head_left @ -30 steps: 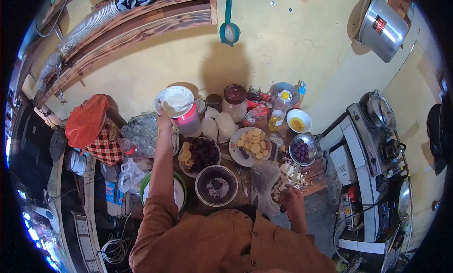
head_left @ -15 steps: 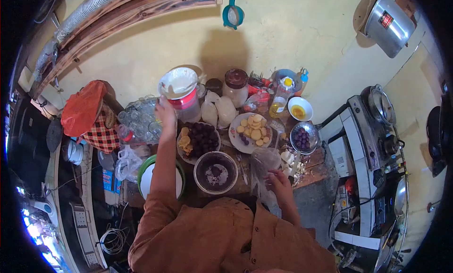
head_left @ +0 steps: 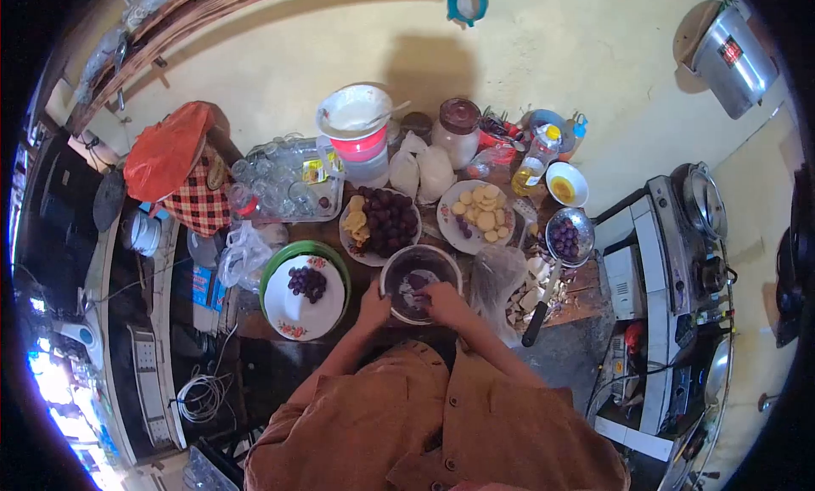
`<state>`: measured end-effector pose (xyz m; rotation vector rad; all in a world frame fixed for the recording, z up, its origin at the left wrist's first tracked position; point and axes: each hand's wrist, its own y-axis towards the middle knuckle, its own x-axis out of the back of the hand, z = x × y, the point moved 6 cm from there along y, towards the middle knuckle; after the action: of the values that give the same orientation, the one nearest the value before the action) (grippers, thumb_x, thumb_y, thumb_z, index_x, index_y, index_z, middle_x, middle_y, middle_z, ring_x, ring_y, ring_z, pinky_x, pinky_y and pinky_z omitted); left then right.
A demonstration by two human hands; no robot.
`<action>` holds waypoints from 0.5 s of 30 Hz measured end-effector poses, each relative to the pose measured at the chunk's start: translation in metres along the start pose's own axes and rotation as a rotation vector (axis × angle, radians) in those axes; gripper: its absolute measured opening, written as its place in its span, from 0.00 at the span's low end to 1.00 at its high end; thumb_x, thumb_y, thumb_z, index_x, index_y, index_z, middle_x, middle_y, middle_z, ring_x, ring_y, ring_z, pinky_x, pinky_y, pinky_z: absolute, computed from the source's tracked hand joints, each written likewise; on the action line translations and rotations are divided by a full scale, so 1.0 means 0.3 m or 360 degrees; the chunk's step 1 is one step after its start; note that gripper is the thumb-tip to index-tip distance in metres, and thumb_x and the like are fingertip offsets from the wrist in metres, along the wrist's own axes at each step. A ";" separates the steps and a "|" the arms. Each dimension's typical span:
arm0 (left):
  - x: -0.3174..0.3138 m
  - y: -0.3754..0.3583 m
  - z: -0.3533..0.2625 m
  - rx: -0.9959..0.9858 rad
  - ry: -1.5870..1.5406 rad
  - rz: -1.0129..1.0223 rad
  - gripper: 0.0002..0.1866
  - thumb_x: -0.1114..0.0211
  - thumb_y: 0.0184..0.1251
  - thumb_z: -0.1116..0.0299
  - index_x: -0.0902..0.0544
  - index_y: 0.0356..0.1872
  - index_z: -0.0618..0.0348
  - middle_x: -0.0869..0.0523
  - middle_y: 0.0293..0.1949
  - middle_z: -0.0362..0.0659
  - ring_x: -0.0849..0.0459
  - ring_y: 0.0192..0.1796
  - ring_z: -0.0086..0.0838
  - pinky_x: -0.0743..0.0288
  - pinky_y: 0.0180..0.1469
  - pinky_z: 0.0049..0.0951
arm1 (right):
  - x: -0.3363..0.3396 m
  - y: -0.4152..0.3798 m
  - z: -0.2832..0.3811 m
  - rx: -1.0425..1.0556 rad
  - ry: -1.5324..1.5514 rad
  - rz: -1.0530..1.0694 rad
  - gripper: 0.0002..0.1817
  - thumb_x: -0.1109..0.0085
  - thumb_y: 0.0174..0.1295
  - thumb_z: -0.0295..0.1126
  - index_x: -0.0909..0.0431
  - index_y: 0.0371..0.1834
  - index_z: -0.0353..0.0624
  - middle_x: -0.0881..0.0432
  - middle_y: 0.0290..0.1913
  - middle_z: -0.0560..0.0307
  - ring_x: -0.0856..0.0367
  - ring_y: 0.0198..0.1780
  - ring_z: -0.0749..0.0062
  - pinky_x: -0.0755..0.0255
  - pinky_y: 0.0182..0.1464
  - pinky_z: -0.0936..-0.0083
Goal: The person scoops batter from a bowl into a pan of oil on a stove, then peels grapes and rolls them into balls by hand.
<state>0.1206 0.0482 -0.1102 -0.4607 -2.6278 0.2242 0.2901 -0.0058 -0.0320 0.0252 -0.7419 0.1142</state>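
A metal bowl (head_left: 459, 279) with purple dough and some white powder inside stands at the table's front edge. My left hand (head_left: 374, 307) is at the bowl's left rim, its fingers closed against the side. Inside the bowl, at its right side, my right hand (head_left: 439, 298) touches the purple dough; what its fingers hold is too small to make out. Left of the bowl, small purple balls (head_left: 307, 284) lie on a white floral plate (head_left: 289, 319) over a green basin. Behind the bowl is a plate of larger purple balls (head_left: 390, 221) and yellow pieces.
A plate of yellow slices (head_left: 484, 211), a strainer of purple balls (head_left: 568, 239) and an oil bottle (head_left: 532, 164) stand to the right. A knife (head_left: 536, 321) lies among peelings beside a plastic bag (head_left: 497, 283). Glasses (head_left: 280, 181) fill a tray at back left.
My left hand has come down from the white bowl at the back to the metal bowl. My right hand has left the plastic bag and entered the metal bowl. The view has shifted.
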 end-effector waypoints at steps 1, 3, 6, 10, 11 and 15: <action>-0.031 -0.012 0.020 0.0087 -0.0114 0.0121 0.24 0.47 0.65 0.72 0.36 0.62 0.63 0.24 0.53 0.58 0.23 0.55 0.46 0.34 0.58 0.36 | -0.063 0.014 -0.048 -0.0061 -0.0203 0.0134 0.15 0.44 0.48 0.27 0.19 0.41 0.38 0.20 0.37 0.40 0.20 0.40 0.49 0.26 0.44 0.64; -0.080 -0.035 0.059 0.0389 -0.0564 0.0152 0.23 0.49 0.66 0.72 0.37 0.62 0.60 0.25 0.54 0.55 0.22 0.54 0.45 0.31 0.56 0.38 | -0.154 0.026 -0.124 -0.0235 -0.0590 0.0365 0.10 0.46 0.48 0.25 0.19 0.34 0.36 0.20 0.35 0.37 0.20 0.37 0.45 0.25 0.43 0.60; -0.096 -0.108 -0.043 0.0934 -0.1081 0.0249 0.20 0.56 0.70 0.73 0.40 0.63 0.51 0.27 0.54 0.48 0.20 0.50 0.40 0.20 0.44 0.43 | -0.196 0.038 -0.178 -0.0379 -0.0595 0.0296 0.08 0.44 0.47 0.25 0.19 0.29 0.35 0.20 0.32 0.38 0.20 0.37 0.45 0.25 0.42 0.60; -0.141 -0.101 0.012 0.0834 -0.1239 0.0342 0.18 0.57 0.72 0.70 0.43 0.61 0.50 0.29 0.54 0.47 0.20 0.48 0.39 0.17 0.37 0.45 | -0.194 0.048 -0.158 -0.0328 -0.0698 0.0438 0.08 0.47 0.52 0.24 0.19 0.31 0.33 0.19 0.34 0.38 0.17 0.38 0.50 0.23 0.42 0.61; -0.144 -0.100 0.010 0.0850 -0.1306 0.0346 0.18 0.57 0.72 0.69 0.42 0.60 0.50 0.29 0.55 0.47 0.21 0.49 0.40 0.17 0.39 0.46 | -0.198 0.048 -0.162 -0.0313 -0.0643 0.0321 0.06 0.44 0.48 0.24 0.19 0.28 0.34 0.19 0.32 0.38 0.18 0.38 0.48 0.24 0.42 0.60; -0.132 -0.099 -0.014 0.0903 -0.1135 0.0312 0.18 0.59 0.73 0.67 0.44 0.62 0.48 0.28 0.54 0.49 0.21 0.49 0.41 0.18 0.42 0.45 | -0.199 0.063 -0.138 -0.0207 -0.0771 0.0282 0.05 0.41 0.45 0.25 0.19 0.26 0.35 0.19 0.31 0.39 0.19 0.38 0.48 0.24 0.42 0.60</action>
<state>0.1474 0.0068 -0.1160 -0.4952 -2.9719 1.3743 0.2721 0.0098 -0.1031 -0.1416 -1.2343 0.2334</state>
